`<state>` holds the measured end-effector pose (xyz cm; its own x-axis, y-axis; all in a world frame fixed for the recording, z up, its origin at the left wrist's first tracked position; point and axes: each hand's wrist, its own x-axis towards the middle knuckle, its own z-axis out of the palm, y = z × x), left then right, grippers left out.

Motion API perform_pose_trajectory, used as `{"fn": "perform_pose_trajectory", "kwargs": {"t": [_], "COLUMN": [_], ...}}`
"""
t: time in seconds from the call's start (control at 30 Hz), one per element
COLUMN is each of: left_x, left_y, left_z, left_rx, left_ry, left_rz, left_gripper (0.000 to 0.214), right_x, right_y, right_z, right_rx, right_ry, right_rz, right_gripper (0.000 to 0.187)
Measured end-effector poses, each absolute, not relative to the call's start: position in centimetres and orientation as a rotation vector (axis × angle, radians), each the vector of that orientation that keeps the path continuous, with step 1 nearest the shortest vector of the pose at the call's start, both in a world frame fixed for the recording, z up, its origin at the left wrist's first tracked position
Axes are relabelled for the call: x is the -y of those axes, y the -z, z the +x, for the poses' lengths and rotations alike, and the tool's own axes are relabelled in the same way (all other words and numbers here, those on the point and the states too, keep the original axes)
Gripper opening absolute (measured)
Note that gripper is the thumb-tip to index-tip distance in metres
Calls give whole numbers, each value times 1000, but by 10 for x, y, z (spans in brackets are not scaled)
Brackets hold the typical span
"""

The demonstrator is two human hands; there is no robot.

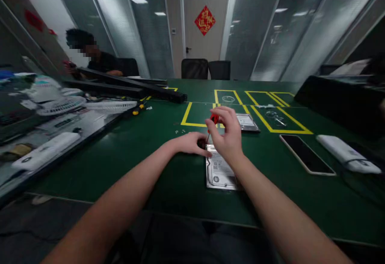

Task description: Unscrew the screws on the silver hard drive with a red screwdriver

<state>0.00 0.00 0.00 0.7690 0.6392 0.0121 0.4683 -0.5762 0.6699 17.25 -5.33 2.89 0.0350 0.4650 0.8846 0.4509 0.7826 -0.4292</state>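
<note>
A silver hard drive (221, 175) with a white label lies flat on the green table in front of me. My right hand (227, 131) is closed round the red handle of a screwdriver (214, 118), held above the drive's far left corner. Its thin shaft points down to that corner, where the tip is hard to make out. My left hand (192, 143) holds the same corner, with the thumb on the drive and the forefinger curved beside the shaft. My right hand and forearm cover part of the drive's right side.
A second hard drive (247, 122) lies beyond my right hand. Yellow tape boxes (282, 130) mark the table. To the right are a phone (306, 154) and a white power bank (347, 153). Tiny loose parts (180, 131) lie leftward. A person (96, 59) sits behind long black bars (135, 87).
</note>
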Motion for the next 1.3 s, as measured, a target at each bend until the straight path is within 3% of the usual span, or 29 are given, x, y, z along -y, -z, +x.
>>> {"fn": "perform_pose_trajectory", "kwargs": {"t": [0.6, 1.3], "left_x": [-2, -4], "left_y": [1, 1], "left_z": [-1, -1], "left_rx": [-814, -815], "left_ry": [-339, -321], "left_rz": [2321, 2327], "left_gripper": [56, 56], "right_x": [54, 56], "right_y": [-29, -32], "right_z": [175, 174], "right_rx": [1612, 1635], "right_ry": [-18, 5], "right_rz": [-760, -763], "right_gripper": [45, 34]}}
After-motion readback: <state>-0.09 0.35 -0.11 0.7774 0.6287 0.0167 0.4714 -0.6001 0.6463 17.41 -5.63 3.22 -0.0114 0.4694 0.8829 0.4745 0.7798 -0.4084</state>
